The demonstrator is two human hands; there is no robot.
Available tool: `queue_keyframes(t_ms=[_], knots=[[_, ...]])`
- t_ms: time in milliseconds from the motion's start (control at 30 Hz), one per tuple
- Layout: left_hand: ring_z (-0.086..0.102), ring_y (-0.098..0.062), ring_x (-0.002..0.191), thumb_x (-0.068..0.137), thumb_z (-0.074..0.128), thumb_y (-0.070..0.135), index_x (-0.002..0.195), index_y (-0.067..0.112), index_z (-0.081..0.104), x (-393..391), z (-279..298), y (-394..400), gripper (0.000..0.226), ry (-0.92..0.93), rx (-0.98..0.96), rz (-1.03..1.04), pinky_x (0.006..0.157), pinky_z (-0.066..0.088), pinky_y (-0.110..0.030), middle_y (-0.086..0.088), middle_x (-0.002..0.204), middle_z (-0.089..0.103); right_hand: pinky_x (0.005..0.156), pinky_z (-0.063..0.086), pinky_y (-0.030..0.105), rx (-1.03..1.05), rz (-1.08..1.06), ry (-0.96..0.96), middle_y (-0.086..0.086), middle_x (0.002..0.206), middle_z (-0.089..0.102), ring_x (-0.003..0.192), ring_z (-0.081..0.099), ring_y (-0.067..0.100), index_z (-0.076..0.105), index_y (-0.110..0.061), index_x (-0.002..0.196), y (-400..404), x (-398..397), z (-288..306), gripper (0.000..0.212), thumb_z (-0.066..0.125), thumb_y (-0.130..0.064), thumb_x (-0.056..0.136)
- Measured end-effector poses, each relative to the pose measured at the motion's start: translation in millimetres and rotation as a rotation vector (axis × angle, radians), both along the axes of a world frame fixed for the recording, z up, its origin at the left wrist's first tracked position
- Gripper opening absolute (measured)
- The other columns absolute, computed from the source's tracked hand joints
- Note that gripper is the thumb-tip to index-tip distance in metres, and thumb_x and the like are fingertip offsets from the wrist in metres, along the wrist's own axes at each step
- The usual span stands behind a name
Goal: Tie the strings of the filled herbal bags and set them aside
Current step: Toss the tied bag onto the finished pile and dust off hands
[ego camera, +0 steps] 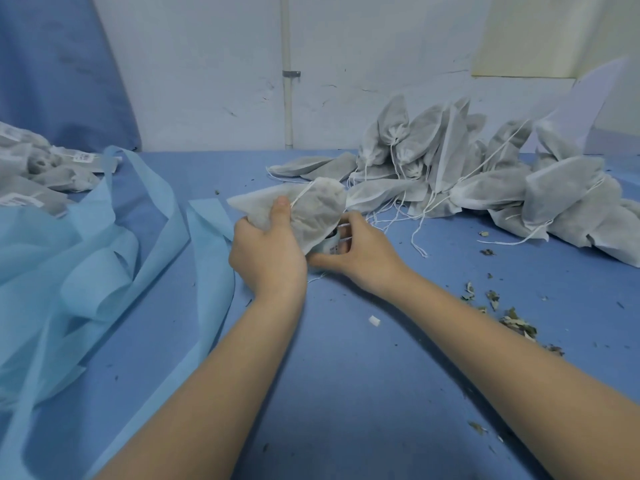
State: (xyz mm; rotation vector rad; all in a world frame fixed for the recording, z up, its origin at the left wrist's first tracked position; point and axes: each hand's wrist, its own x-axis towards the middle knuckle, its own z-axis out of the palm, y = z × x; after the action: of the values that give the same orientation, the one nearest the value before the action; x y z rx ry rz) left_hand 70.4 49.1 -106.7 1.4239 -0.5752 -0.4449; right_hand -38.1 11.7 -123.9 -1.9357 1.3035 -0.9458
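My left hand [266, 254] grips a filled white herbal bag [311, 209] above the middle of the blue table, thumb pressed on its side beside the white drawstring [300, 197]. Under the bag, my right hand [360, 251] curls its fingers around a small roll of labels [330, 247], mostly hidden by the bag. A heap of filled bags with loose strings [485, 174] lies at the back right. Another pile of bags with labels [38, 171] lies at the far left.
Crumpled light-blue fabric strips [97, 271] cover the left of the blue table [346, 393]. Dried herb bits [509, 317] are scattered at the right, and a small white scrap [374, 321] lies between my forearms. A white wall with a pipe [286, 81] stands behind.
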Motion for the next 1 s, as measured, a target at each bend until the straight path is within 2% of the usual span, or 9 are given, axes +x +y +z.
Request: queue_keyframes(t_ms=[100,200,333,467,533,633,767,900,1000], knots=[[0.057,-0.024,0.094,0.088,0.058,0.043,0.101,0.004,0.062,1,-1,0,0.041,0.004,0.022,0.005,0.065,0.032,-0.021,-0.004,0.094,0.064,0.080,0.047,0.018,0.039,-0.002,-0.055,-0.012,0.100,0.058,0.079,0.058,0.003,0.050,-0.021,0.122,8,-9,-2,0.067,0.087,-0.031,0.066],[0.058,-0.028,0.101,0.088,0.058,0.042,0.101,0.002,0.062,2,-2,-2,0.042,0.010,0.041,0.002,0.074,0.039,-0.028,-0.008,0.101,0.066,0.094,0.047,0.024,0.043,-0.035,-0.119,-0.007,0.100,0.067,0.082,0.063,0.005,0.061,-0.016,0.118,13,-17,-3,0.045,0.078,-0.014,0.076],[0.057,-0.029,0.100,0.089,0.057,0.043,0.099,0.001,0.061,3,-2,-2,0.043,0.003,0.059,0.001,0.075,0.038,-0.029,-0.009,0.099,0.065,0.080,0.044,0.005,-0.006,-0.083,-0.134,-0.004,0.095,0.071,0.075,0.062,-0.002,0.070,-0.014,0.108,14,-16,-4,0.033,0.079,-0.015,0.076],[0.051,-0.023,0.090,0.090,0.055,0.044,0.095,0.005,0.057,2,-4,-2,0.039,-0.018,0.088,-0.005,0.065,0.030,-0.024,-0.004,0.090,0.057,0.072,0.042,0.001,-0.042,-0.119,-0.151,-0.011,0.075,0.068,0.064,0.059,-0.011,0.075,-0.015,0.098,10,-16,-4,0.027,0.083,-0.015,0.072],[0.053,-0.025,0.093,0.090,0.055,0.044,0.096,0.004,0.058,1,-4,-1,0.040,-0.028,0.089,-0.008,0.067,0.031,-0.025,-0.006,0.093,0.060,0.070,0.040,-0.001,-0.062,-0.125,-0.136,-0.014,0.070,0.065,0.064,0.059,-0.012,0.075,-0.016,0.093,9,-17,-4,0.024,0.083,-0.015,0.071],[0.055,-0.028,0.099,0.090,0.055,0.045,0.094,0.005,0.057,0,-4,0,0.040,-0.034,0.088,-0.006,0.068,0.032,-0.027,-0.009,0.098,0.062,0.068,0.041,0.001,-0.088,-0.143,-0.133,-0.010,0.067,0.067,0.066,0.060,-0.007,0.072,-0.021,0.078,11,-15,-2,0.015,0.083,-0.015,0.070],[0.054,-0.028,0.099,0.090,0.054,0.045,0.090,0.009,0.052,-1,-3,1,0.036,-0.029,0.100,-0.023,0.068,0.032,-0.027,-0.003,0.089,0.055,0.062,0.042,0.007,-0.089,-0.178,-0.100,-0.012,0.063,0.067,0.063,0.059,-0.001,0.069,-0.024,0.066,13,-15,-1,0.016,0.083,-0.021,0.071],[0.055,-0.030,0.102,0.090,0.054,0.045,0.095,0.005,0.056,-1,-4,1,0.041,-0.036,0.091,-0.019,0.070,0.034,-0.028,-0.009,0.098,0.062,0.068,0.041,0.008,-0.148,-0.182,0.046,-0.014,0.064,0.064,0.068,0.060,0.004,0.066,-0.024,0.067,20,-12,-1,0.016,0.079,-0.027,0.076],[0.056,-0.031,0.103,0.090,0.055,0.045,0.101,0.002,0.058,-1,-6,1,0.045,-0.046,0.077,-0.011,0.072,0.036,-0.029,-0.013,0.106,0.064,0.078,0.045,0.022,-0.198,-0.128,0.190,-0.003,0.079,0.070,0.081,0.063,0.013,0.068,-0.022,0.073,28,-10,-2,0.013,0.076,-0.031,0.078]])
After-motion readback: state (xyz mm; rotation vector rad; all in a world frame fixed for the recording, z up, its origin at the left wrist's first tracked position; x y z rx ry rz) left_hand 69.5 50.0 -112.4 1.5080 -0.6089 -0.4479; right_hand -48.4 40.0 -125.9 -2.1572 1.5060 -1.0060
